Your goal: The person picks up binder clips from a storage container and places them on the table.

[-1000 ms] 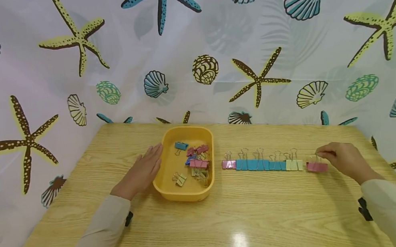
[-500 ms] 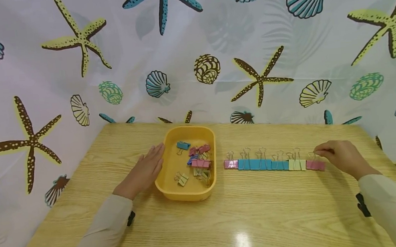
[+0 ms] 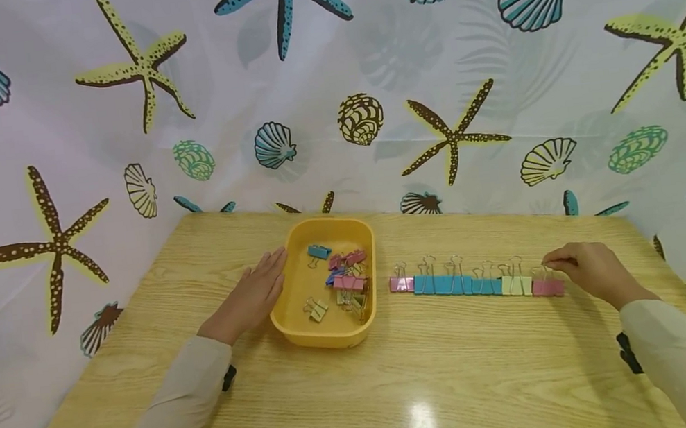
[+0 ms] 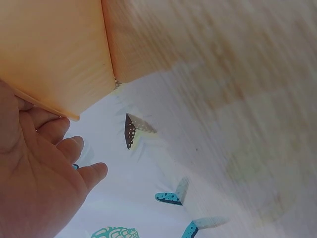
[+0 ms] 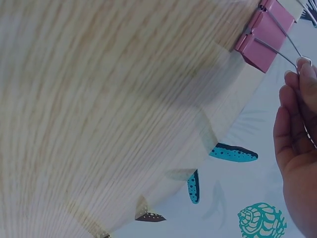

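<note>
My right hand pinches the wire handle of a pink binder clip at the right end of a row. In the right wrist view the pink clip stands with its wire handle between thumb and fingertips. To its left in the row are a pale yellow clip, several blue clips and a pink clip. My left hand lies with straight fingers against the left side of the yellow bin. In the left wrist view its fingers touch the bin's rim.
Inside the bin are a blue clip, a pale yellow clip and a heap of mixed clips. The wooden table ends at a patterned cloth at the back and sides.
My right hand has moved slightly left and set the pink clip up against the pale yellow one, closing the gap. The left hand stays at the bin.
</note>
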Demonstrator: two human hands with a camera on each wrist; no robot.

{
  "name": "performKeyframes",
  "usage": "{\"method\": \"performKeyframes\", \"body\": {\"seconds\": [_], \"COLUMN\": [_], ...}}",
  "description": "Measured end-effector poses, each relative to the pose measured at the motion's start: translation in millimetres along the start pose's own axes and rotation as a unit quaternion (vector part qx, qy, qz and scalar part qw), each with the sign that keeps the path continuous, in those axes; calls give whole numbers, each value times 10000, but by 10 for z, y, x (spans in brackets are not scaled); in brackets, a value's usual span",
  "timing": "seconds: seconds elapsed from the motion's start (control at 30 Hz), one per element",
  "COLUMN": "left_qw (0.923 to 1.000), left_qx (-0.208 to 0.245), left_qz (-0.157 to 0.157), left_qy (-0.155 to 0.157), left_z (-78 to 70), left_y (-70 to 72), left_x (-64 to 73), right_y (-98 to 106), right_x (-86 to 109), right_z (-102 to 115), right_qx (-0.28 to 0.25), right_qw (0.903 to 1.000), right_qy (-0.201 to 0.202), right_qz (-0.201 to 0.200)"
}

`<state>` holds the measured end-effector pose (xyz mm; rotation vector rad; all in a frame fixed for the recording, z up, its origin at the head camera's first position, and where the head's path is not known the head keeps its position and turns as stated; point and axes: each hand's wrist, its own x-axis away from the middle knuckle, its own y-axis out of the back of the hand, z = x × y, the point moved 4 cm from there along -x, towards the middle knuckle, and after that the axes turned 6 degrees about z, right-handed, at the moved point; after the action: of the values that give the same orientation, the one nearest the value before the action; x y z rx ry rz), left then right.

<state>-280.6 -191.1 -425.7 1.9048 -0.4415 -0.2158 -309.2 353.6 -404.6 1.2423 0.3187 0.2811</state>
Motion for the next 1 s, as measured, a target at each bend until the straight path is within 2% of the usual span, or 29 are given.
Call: {"method": "performKeyframes", "body": {"seconds": [0.33, 0.67, 1.0], "left_qw": [10000, 9999, 10000], "left_qx": [-33, -86, -49], "left_qz": [9, 60, -29], "left_qy": [14, 22, 27], "left_z": [1, -25, 10], "left_y": [-13, 10, -15], "left_x": [10, 8, 1], "right_y": [9, -44, -61], "right_x": [-8, -15, 1], "right_z": [20, 8, 3], "right_qx": [28, -21, 41], "right_qw": [10000, 9998, 9996], "right_qy": [44, -153, -239], "right_qz": [47, 89, 131]}}
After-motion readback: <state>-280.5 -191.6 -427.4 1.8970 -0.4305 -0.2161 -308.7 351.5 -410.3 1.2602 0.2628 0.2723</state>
